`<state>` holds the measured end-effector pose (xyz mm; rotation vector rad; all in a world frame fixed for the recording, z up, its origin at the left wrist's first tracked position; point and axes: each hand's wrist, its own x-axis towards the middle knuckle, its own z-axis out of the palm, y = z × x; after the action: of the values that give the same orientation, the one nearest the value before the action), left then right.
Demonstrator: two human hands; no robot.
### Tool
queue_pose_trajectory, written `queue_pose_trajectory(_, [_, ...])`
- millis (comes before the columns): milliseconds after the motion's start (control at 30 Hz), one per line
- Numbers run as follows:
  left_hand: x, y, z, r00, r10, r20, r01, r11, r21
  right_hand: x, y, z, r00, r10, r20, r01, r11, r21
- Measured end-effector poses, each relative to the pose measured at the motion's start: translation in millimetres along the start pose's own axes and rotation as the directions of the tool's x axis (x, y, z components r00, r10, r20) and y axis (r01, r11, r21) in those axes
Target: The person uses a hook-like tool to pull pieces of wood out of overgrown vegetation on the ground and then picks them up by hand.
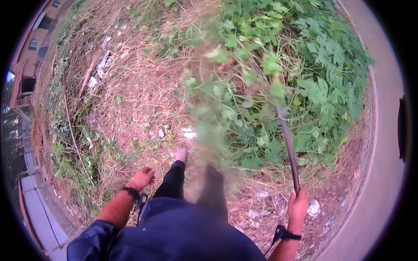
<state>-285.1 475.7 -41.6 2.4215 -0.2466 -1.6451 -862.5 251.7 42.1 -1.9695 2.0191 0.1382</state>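
My right hand (298, 203) is wrapped round the lower end of a long dark tool handle (288, 145). From there the handle runs up and away into a heap of leafy green vines (324, 91). The tool's head is lost among blurred leaves and stems, so I cannot tell its kind. My left hand (144, 177) hangs beside my left leg, its fingers curled in with nothing seen in them. A blurred streak of foliage (210, 108) crosses the middle of the view and partly covers my right leg.
Dry stems and scraps of litter cover the ground (139, 100) ahead and to the left. A long thin stick (69, 119) lies at the left. A paved path (387, 130) with a raised edge borders the right. Buildings (41, 39) stand far left.
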Motion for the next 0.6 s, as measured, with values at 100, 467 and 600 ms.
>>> queue_pose_trajectory(100, [12,29,10,0.994,0.083,0.068,-0.084,0.996,0.018,-128,82,-22,0.977,0.194,-0.089,-0.187,0.979,0.081])
queue_pose_trajectory(467, [21,38,-11,0.998,0.05,0.043,-0.043,0.987,-0.153,-96,75,128,0.591,0.53,0.608,-0.806,0.367,0.464])
queue_pose_trajectory(600, [26,18,-46,0.999,-0.024,0.04,0.033,0.973,-0.23,-70,-8,86,0.715,0.514,0.473,-0.691,0.418,0.59])
